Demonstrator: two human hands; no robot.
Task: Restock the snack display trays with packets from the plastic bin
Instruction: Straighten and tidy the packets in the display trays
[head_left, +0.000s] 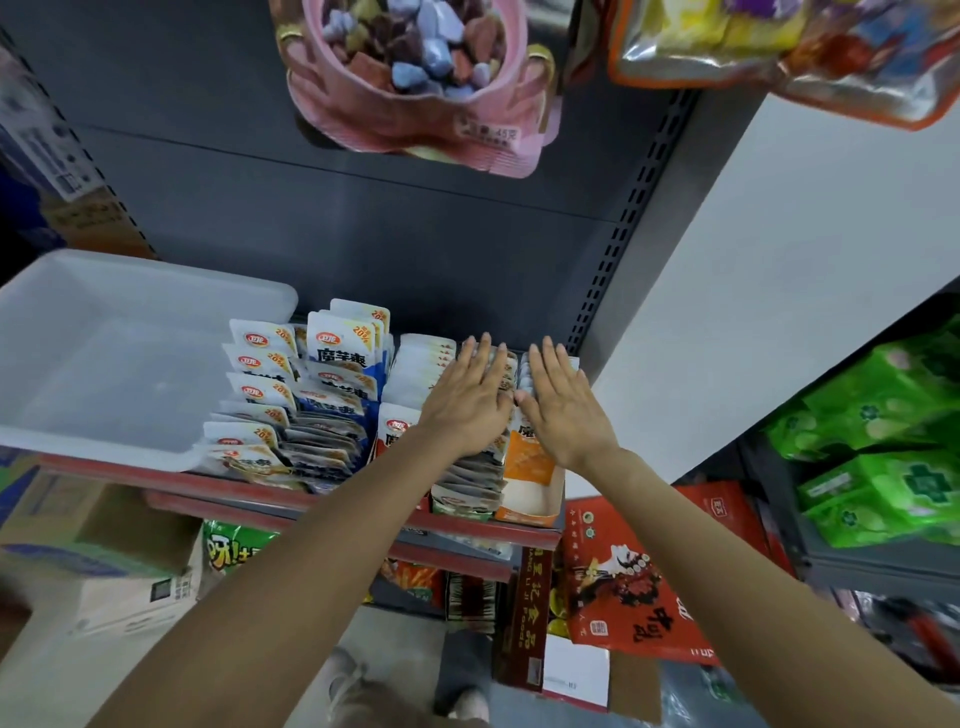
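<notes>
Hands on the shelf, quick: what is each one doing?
Left hand: open, fingers straight, flat on the upright white snack packets.
Right hand: open, fingers straight, flat on the same rows, holding nothing.
</notes>
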